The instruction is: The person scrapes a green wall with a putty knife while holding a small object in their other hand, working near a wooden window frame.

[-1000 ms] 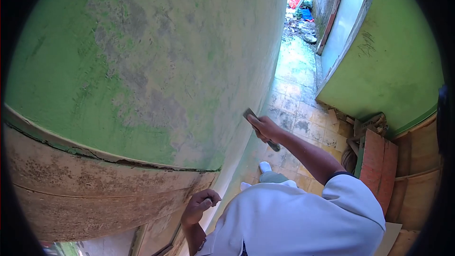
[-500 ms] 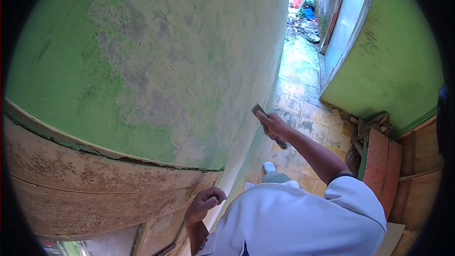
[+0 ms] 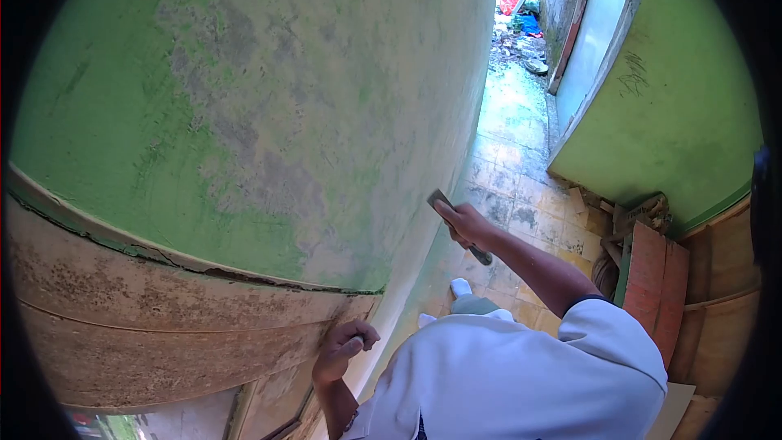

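My right hand is wrapped round a flat, dark scraper-like tool, whose other end sticks out above my fingers close to the wall. The wall is green with large patches of whitish and grey. My left hand is curled near the wall's lower brown wooden panel; its fingers are bent in, and what they hold, if anything, is too small to name.
Worn yellowish floor tiles run to an opening with rubble and plants outside. At the right are a green wall, red boards and a pile of scrap. A whitish door stands beyond.
My right hand with the tool has shifted slightly left and down. My left hand has moved a little to the left, still curled.
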Motion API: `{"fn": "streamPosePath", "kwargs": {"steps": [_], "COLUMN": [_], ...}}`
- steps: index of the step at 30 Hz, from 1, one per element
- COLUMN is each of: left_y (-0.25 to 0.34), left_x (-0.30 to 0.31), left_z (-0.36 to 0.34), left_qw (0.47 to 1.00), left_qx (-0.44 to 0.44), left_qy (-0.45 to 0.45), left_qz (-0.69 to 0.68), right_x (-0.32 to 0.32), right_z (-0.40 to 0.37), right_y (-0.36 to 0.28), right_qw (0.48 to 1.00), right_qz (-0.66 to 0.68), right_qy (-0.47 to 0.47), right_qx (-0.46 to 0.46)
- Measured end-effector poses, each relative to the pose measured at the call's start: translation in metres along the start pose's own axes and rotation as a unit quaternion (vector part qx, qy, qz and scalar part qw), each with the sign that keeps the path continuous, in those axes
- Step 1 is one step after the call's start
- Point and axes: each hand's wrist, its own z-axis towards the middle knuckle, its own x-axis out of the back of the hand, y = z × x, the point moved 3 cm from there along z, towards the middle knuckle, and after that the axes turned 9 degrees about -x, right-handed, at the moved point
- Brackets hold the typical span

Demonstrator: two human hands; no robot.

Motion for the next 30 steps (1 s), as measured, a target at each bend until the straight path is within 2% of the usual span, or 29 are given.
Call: {"fn": "streamPosePath", "kwargs": {"steps": [2,4,6,9,13,15,18,19,20,23,26,28,30], "left_y": [-0.005,-0.007,-0.008,-0.006,-0.005,-0.005,-0.008,-0.009,-0.012,-0.008,-0.007,-0.007,-0.009], "left_x": [0.007,0.009,0.007,0.005,0.006,0.008,0.009,0.008,0.006,0.004,0.002,0.004,0.006], "left_z": [-0.011,-0.016,-0.015,-0.008,-0.01,-0.014,-0.018,-0.017,-0.016,-0.007,-0.006,-0.006,-0.009], "left_qw": [1.0,0.999,0.998,0.999,0.999,0.999,0.999,0.999,0.999,1.0,1.0,1.0,1.0], "left_qx": [-0.001,0.0,0.011,0.003,0.009,0.005,0.001,0.002,0.011,0.019,0.026,0.026,0.024], "left_qy": [0.025,0.051,0.057,0.035,0.039,0.045,0.043,0.044,0.04,0.025,0.013,0.007,0.014], "left_qz": [-0.007,-0.016,-0.019,-0.016,-0.013,-0.012,-0.021,-0.021,-0.016,-0.005,0.001,0.007,0.008], "right_x": [0.003,-0.005,-0.018,-0.016,-0.007,-0.002,-0.006,-0.014,-0.014,-0.013,-0.011,-0.003,0.0], "right_z": [-0.001,0.003,0.009,0.009,0.006,0.006,0.011,0.014,0.017,0.018,0.009,0.009,0.004], "right_y": [0.015,-0.015,-0.054,-0.053,-0.029,-0.005,-0.007,-0.029,-0.037,-0.048,-0.033,-0.007,0.009], "right_qw": [0.998,0.998,1.0,0.999,0.999,0.998,0.999,0.999,0.999,0.999,0.999,0.999,0.999], "right_qz": [-0.011,-0.016,0.027,0.038,0.021,0.028,-0.013,0.003,0.005,0.03,0.037,0.036,0.02], "right_qy": [-0.007,0.0,0.013,-0.028,-0.012,0.002,0.032,0.029,0.029,-0.018,-0.026,0.015,0.011], "right_qx": [-0.056,-0.053,0.005,0.014,0.033,-0.052,-0.03,0.014,0.012,0.006,0.024,-0.006,-0.03]}}
